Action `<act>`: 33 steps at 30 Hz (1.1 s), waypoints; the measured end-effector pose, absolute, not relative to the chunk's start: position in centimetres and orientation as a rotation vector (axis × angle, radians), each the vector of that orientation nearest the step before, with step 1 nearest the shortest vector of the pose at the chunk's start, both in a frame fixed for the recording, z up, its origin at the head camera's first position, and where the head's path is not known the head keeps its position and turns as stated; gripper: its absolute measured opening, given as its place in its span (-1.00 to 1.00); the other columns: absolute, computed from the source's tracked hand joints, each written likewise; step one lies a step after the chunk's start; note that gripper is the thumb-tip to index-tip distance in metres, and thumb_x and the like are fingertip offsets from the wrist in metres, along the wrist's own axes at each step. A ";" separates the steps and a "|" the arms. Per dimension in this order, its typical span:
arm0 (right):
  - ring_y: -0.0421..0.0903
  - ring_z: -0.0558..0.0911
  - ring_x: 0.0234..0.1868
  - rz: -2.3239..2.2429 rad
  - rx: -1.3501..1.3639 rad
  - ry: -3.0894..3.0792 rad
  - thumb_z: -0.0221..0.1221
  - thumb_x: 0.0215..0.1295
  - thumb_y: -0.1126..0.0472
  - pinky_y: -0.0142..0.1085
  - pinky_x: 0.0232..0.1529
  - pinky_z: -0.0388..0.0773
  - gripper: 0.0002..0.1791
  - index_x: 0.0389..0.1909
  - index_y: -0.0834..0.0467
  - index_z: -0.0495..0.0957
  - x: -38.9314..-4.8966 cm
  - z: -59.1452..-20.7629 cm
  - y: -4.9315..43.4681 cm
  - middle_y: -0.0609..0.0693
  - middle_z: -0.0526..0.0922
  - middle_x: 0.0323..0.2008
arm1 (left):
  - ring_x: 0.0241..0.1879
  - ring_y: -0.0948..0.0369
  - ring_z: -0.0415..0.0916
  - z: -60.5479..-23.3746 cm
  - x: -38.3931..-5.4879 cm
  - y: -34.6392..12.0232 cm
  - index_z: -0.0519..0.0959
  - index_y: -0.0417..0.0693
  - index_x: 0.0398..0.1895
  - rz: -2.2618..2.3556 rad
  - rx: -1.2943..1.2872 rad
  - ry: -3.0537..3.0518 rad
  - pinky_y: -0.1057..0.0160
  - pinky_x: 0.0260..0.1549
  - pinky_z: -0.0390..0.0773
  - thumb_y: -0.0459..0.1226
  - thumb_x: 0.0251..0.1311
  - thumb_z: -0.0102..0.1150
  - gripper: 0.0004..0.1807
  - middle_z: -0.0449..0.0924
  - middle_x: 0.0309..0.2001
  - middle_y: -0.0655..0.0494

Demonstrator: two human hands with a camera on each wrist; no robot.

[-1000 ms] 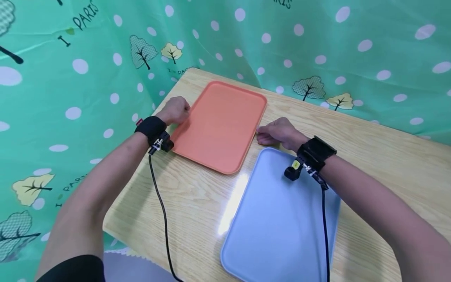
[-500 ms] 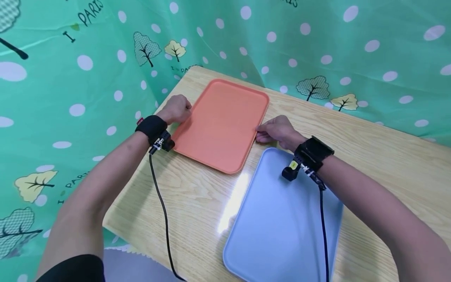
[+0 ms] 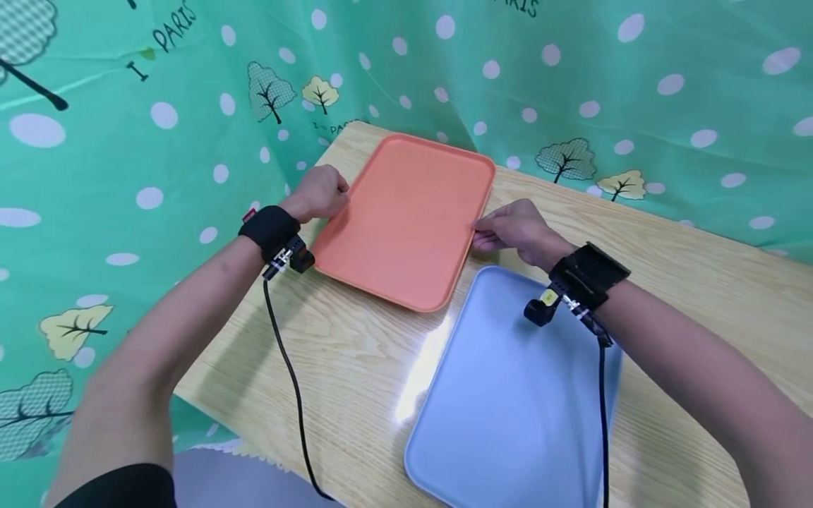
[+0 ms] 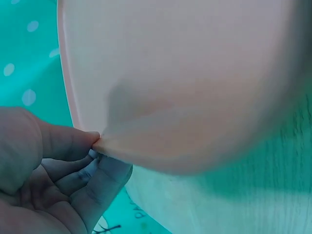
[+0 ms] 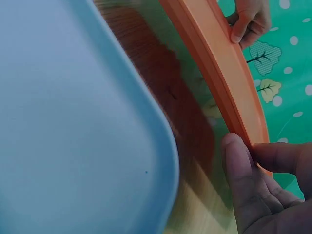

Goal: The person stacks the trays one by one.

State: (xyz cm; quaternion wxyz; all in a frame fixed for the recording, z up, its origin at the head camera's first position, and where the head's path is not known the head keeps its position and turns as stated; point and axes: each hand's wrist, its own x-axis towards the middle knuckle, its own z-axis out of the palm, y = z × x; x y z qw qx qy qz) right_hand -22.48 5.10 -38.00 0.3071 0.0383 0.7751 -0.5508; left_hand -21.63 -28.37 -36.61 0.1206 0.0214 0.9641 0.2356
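Observation:
An orange tray [image 3: 413, 222] spans the gap between my hands at the far left of the table. My left hand [image 3: 320, 192] pinches its left rim, thumb on top and fingers beneath, as the left wrist view shows. On the opposite rim, my right hand [image 3: 516, 229] pinches the tray's edge [image 5: 214, 63] between thumb and fingers. In the right wrist view the tray stands clear of the wood, with its dark reflection below. A blue tray [image 3: 508, 402] lies flat on the table, under my right wrist.
The wooden table [image 3: 305, 367] reaches to a green dotted curtain [image 3: 394, 63] behind and at the left. Black cables [image 3: 292, 374] trail from both wrist cameras; the right one crosses the blue tray.
The orange tray has risen slightly and shifted a little right and away, with both hands moving along. My right fingers have closed on its rim. The blue tray stays put.

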 end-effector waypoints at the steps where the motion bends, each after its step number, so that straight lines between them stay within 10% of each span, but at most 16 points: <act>1: -0.14 0.76 -0.48 -1.461 0.092 2.047 0.17 0.36 0.30 -0.18 -0.14 0.68 -0.72 -0.06 0.44 0.60 -22.4 -37.7 5.4 0.02 0.74 -0.55 | -0.64 0.28 -0.17 -36.4 -21.6 -28.1 0.15 0.04 -0.83 0.689 0.061 2.817 0.30 -0.59 -0.03 -0.47 0.18 -0.13 -0.55 -0.10 -0.69 0.22; 16: -0.15 0.76 -0.42 -1.376 0.079 2.090 0.17 0.38 0.22 -0.28 -0.20 0.68 -0.67 -0.02 0.42 0.60 -19.2 -34.6 11.4 0.00 0.76 -0.49 | -0.73 0.29 0.16 -33.7 -19.7 -22.9 0.52 -0.14 -0.72 0.786 0.133 2.764 0.34 -0.62 0.17 -0.47 0.19 -0.09 -0.66 0.22 -0.78 0.19; 22: -0.18 0.76 -0.37 -1.313 0.051 2.126 0.14 0.41 0.19 -0.27 -0.14 0.67 -0.59 0.07 0.46 0.53 -17.5 -34.0 14.1 -0.09 0.76 -0.50 | -0.62 0.28 0.49 -33.2 -18.5 -20.6 0.74 -0.21 -0.35 0.831 0.102 2.726 0.39 -0.58 0.39 -0.44 0.19 -0.06 -0.70 0.66 -0.54 0.01; 33: -0.22 0.75 -0.40 -1.322 0.052 2.138 0.15 0.40 0.19 -0.30 -0.20 0.68 -0.56 0.07 0.51 0.51 -13.8 -33.9 18.4 -0.10 0.76 -0.50 | -0.57 0.23 0.60 -33.0 -16.0 -17.0 0.74 -0.22 -0.27 0.936 0.149 2.619 0.37 -0.55 0.49 -0.41 0.25 -0.02 -0.72 0.73 -0.41 -0.10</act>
